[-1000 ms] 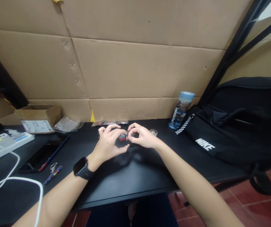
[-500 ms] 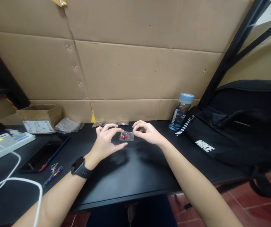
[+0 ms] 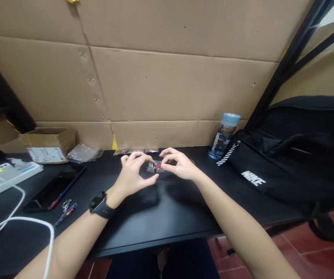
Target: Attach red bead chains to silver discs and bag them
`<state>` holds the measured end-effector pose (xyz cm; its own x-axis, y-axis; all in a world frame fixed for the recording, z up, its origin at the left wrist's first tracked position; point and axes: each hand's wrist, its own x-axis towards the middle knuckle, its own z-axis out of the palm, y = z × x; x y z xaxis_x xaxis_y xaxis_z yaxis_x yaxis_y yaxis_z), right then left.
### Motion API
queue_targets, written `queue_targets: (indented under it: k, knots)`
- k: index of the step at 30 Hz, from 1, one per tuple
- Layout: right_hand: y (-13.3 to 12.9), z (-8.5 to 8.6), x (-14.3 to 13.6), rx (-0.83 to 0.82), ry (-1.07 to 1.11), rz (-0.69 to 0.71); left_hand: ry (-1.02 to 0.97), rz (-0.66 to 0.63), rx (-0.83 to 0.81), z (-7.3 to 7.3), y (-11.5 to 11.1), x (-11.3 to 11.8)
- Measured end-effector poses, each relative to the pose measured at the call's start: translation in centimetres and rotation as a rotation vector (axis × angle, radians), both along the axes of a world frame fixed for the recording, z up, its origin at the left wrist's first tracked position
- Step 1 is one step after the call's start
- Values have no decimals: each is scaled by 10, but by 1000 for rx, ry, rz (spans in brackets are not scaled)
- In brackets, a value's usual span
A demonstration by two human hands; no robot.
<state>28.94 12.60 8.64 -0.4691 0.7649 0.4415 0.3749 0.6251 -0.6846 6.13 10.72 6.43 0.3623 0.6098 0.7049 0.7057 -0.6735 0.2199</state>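
My left hand, with a black smartwatch on its wrist, holds a small thin dark piece upright between thumb and forefinger. The piece is too small to name. My right hand pinches a small red stick-like part, whose left end meets or nearly meets the dark piece; I cannot tell which. Just behind the fingertips, a small clear plastic bag lies on the black table. Several small packets rest along the cardboard wall.
At the left are an open cardboard box, clear plastic wrapping, a dark tablet-like device, a keychain, a white power strip and a white cable. To the right stand a water bottle and a black backpack.
My right hand has moved slightly left, and the red part now shows between its fingertips, close to the dark piece. My left hand stays almost in place.
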Motion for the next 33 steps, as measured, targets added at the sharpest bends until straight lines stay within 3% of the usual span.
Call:
queue_targets:
  k: [8, 15, 22, 28, 33]
  knots:
    - [0, -1, 1, 50, -9, -39, 16, -11, -155, -3, 4, -4]
    - [21, -2, 28, 160, -42, -243, -31, 67, -157, -2, 18, -22]
    - [55, -30, 60, 165, -297, -436, -57, 212, -176, -4, 36, -49]
    - [69, -50, 63, 91, -304, -406, 25, 269, -192, -13, 44, -59]
    - [67, -40, 79, 54, -297, -399, 100, 255, -192, -20, 50, -69]
